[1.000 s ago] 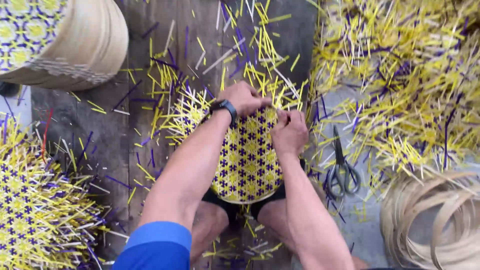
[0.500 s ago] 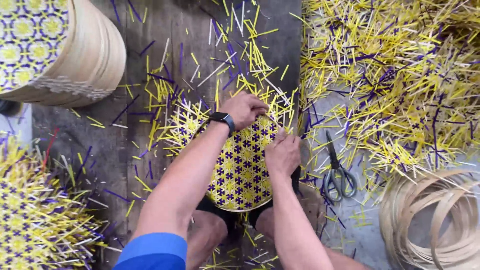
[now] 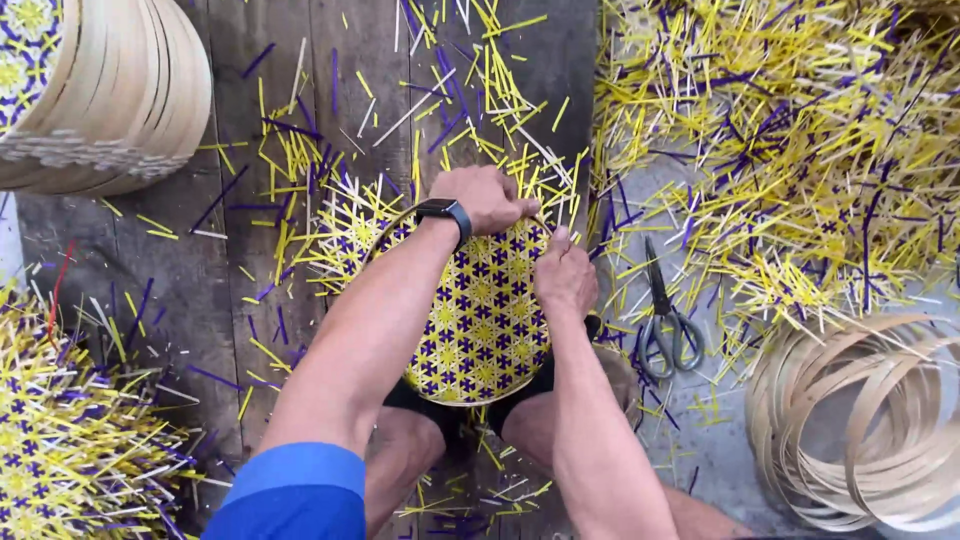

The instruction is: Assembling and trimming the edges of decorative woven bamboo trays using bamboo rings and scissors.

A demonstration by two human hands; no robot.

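A dark, weathered wooden plank floor (image 3: 250, 300) is carrying everything, though loose offcuts are covering much of it. The huge heap of yellow, purple and white cut strips (image 3: 800, 150) is spilling out of view at the top and right edges. A stack of round bamboo-rimmed woven trays (image 3: 110, 100) is lying on its side at the upper left, cut off by the edge. A bristling pile of untrimmed yellow-and-purple woven mats (image 3: 70, 450) is running off the lower left corner. Coils of pale bamboo hoop strips (image 3: 870, 420) are partly leaving the frame at the lower right.

The round yellow-and-purple woven panel with a star pattern (image 3: 480, 320) is resting over the person's knees in the middle, its lower edge and left side hidden by the forearms and legs. The left hand (image 3: 485, 198), wearing a black wristwatch (image 3: 445, 212), is curling over the panel's far rim, its fingertips hidden. The right hand (image 3: 563, 275) is pinching closed on the panel's right rim. Grey metal scissors (image 3: 668, 320) are lying just right of the panel, untouched.
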